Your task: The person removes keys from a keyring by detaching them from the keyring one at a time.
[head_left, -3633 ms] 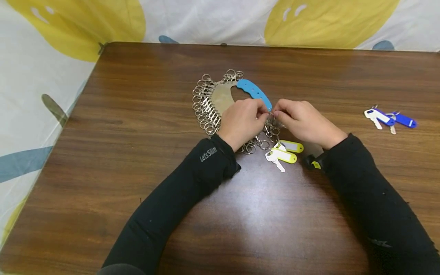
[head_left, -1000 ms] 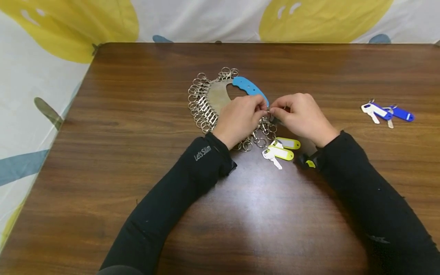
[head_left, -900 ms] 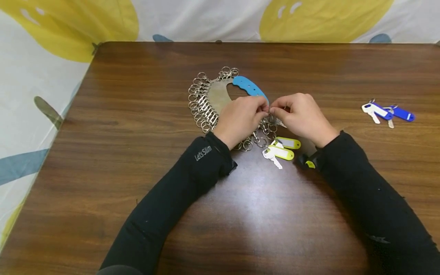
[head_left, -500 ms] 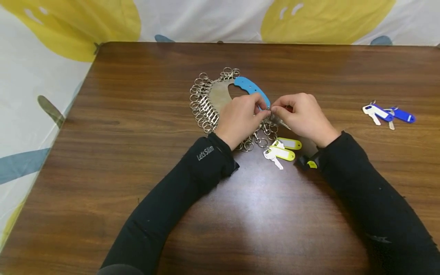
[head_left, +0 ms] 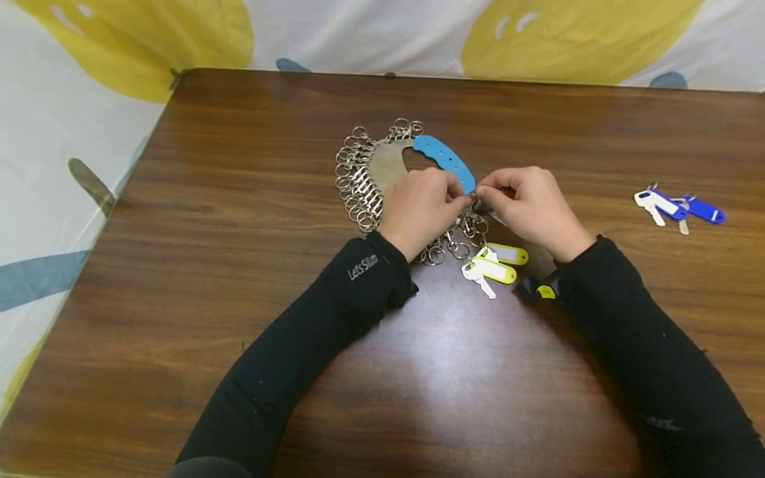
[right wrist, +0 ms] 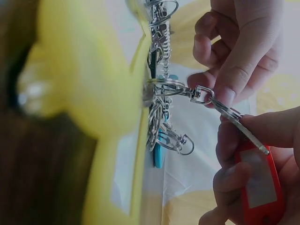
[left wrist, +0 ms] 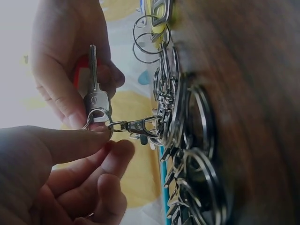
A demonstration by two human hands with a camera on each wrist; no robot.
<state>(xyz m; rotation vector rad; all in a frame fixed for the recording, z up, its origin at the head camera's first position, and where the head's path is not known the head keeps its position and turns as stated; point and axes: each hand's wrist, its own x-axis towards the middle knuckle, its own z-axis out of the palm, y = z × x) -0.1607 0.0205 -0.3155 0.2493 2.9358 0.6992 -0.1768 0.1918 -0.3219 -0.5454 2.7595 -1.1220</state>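
Observation:
A key holder, a steel plate [head_left: 384, 166] with a blue handle [head_left: 445, 159], lies on the table, its edge lined with swivel clasps and rings. At the handle's near end, my left hand [head_left: 421, 209] pinches a split key ring [left wrist: 100, 110] between thumb and finger. That ring is linked to a clasp [left wrist: 137, 125] of the holder. A silver key [left wrist: 97, 101] hangs on the ring. My right hand [head_left: 532, 209] meets the left fingertips and pinches the same ring, with a red key tag [right wrist: 260, 180] lying against its fingers. In the head view the fingers hide most of the ring.
Two keys with yellow tags [head_left: 496, 271] lie at the holder's near right edge, just below the hands. Farther right on the wooden table [head_left: 209, 232] are two keys with blue tags [head_left: 705, 211]. A patterned cloth [head_left: 370, 33] hangs behind the table.
Both hands stay at the handle's near end, with only small finger movements around the ring. The holder and the yellow and blue tags keep their places; the head view shifts slightly.

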